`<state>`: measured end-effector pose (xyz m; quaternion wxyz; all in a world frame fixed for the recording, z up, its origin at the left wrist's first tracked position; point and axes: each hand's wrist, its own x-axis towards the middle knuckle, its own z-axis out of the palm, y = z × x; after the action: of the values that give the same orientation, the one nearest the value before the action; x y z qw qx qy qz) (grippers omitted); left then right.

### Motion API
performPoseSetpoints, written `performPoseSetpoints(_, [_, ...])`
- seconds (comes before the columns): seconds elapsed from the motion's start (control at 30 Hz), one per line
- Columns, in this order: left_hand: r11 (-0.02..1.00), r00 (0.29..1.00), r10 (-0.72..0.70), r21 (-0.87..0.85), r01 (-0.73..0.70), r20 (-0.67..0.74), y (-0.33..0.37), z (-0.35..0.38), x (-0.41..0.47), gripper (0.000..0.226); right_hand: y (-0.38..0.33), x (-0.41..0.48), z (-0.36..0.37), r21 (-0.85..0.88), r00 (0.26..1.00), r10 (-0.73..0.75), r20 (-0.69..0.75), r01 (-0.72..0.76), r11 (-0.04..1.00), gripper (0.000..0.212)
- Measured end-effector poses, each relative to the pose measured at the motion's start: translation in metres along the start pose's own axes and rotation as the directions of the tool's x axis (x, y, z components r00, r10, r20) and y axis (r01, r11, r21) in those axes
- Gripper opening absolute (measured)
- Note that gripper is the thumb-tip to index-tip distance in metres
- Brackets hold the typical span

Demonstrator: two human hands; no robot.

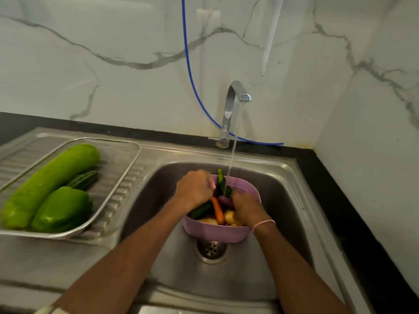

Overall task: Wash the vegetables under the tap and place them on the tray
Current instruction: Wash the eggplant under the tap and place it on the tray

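Water runs from the steel tap [235,96] into a pink colander [217,232] standing in the sink [283,200]. In the colander lie a carrot [217,213], a cucumber [201,210], potatoes [229,217] and a purple vegetable [223,199]. My left hand [195,188] and my right hand [246,208] together hold a long dark green vegetable [221,181] upright under the stream. On the left a steel tray [127,168] carries a large pale green gourd [49,182], a green bell pepper [62,209] and a dark ridged vegetable [82,180].
The sink drain [212,248] shows just in front of the colander. A blue hose [192,82] hangs down the marble wall behind the tap and runs along the black counter [340,200]. The tray rests on the ribbed drainboard [127,186].
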<state>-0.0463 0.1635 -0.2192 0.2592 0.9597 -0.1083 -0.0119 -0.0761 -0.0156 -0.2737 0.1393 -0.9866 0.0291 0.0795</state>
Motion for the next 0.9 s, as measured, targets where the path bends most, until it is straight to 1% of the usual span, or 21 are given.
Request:
performPoseSetpoints(0.07, [0.996,0.998,-0.045,-0.082,0.043,-0.034,-0.009,0.019,0.002,0.012,0.002,0.001,0.003,0.030,0.999,-0.011,-0.053,0.013,0.999,0.037])
performPoseSetpoints(0.13, [0.994,0.998,-0.039,-0.106,0.034,-0.047,-0.019,0.031,0.007,0.015,0.004,0.005,0.005,0.005,0.996,-0.036,-0.087,0.037,0.999,0.039])
performPoseSetpoints(0.2, [0.994,1.000,-0.008,-0.107,0.008,0.002,-0.028,0.038,0.012,0.014,0.004,0.007,0.005,0.016,0.997,-0.033,-0.072,0.034,0.999,0.037])
performPoseSetpoints(0.27, [0.993,0.995,0.070,-0.100,-0.063,0.072,-0.035,0.042,0.016,0.007,0.001,0.011,0.000,0.076,0.999,-0.015,-0.047,0.019,0.997,0.028])
performPoseSetpoints(0.3, [0.987,0.987,0.135,-0.099,-0.127,0.089,-0.038,0.045,0.019,0.013,0.000,0.014,-0.003,0.133,0.999,-0.011,-0.045,0.017,0.991,0.024])
performPoseSetpoints(0.37, [0.962,0.956,0.269,-0.077,-0.261,0.116,-0.040,0.048,0.022,0.047,-0.002,0.016,-0.011,0.295,0.996,-0.014,-0.085,0.039,0.955,0.022])
performPoseSetpoints(0.4, [0.951,0.941,0.309,-0.073,-0.302,0.135,-0.038,0.047,0.022,0.060,-0.003,0.015,-0.016,0.401,0.992,-0.002,-0.130,0.054,0.915,0.023])
performPoseSetpoints(0.43, [0.943,0.931,0.333,-0.077,-0.325,0.152,-0.036,0.047,0.022,0.067,-0.003,0.014,-0.021,0.512,0.983,0.032,-0.178,0.065,0.857,0.023])
performPoseSetpoints(0.47, [0.943,0.928,0.333,-0.076,-0.325,0.164,-0.034,0.047,0.022,0.068,-0.003,0.012,-0.025,0.617,0.971,0.082,-0.223,0.076,0.784,0.022])
performPoseSetpoints(0.5, [0.942,0.928,0.334,-0.074,-0.326,0.162,-0.033,0.049,0.023,0.064,-0.004,0.011,-0.028,0.705,0.958,0.136,-0.253,0.086,0.704,0.021])
performPoseSetpoints(0.57, [0.945,0.933,0.324,-0.092,-0.312,0.159,-0.029,0.049,0.023,0.051,-0.007,0.009,-0.029,0.846,0.937,0.239,-0.255,0.097,0.524,0.022])
performPoseSetpoints(0.6, [0.947,0.939,0.309,-0.141,-0.288,0.153,-0.026,0.048,0.023,0.043,-0.011,0.009,-0.029,0.896,0.936,0.266,-0.232,0.099,0.432,0.024])
performPoseSetpoints(0.67, [0.939,0.948,0.283,-0.243,-0.242,0.149,-0.019,0.048,0.023,0.034,-0.019,0.009,-0.026,0.953,0.952,0.249,-0.176,0.101,0.287,0.030])
performPoseSetpoints(0.7, [0.930,0.946,0.291,-0.273,-0.245,0.141,-0.016,0.047,0.022,0.033,-0.022,0.010,-0.024,0.961,0.965,0.214,-0.155,0.098,0.257,0.033])
performPoseSetpoints(0.77, [0.919,0.940,0.321,-0.277,-0.280,0.114,-0.013,0.047,0.021,0.030,-0.028,0.009,-0.022,0.963,0.977,0.164,-0.134,0.089,0.256,0.036])
performPoseSetpoints(0.83, [0.910,0.939,0.336,-0.284,-0.302,0.078,-0.012,0.044,0.020,0.023,-0.028,0.010,-0.021,0.968,0.980,0.165,-0.115,0.073,0.241,0.034])
performPoseSetpoints(0.9, [0.905,0.937,0.349,-0.272,-0.327,0.035,-0.011,0.040,0.021,0.017,-0.026,0.010,-0.019,0.978,0.981,0.169,-0.097,0.063,0.197,0.030])
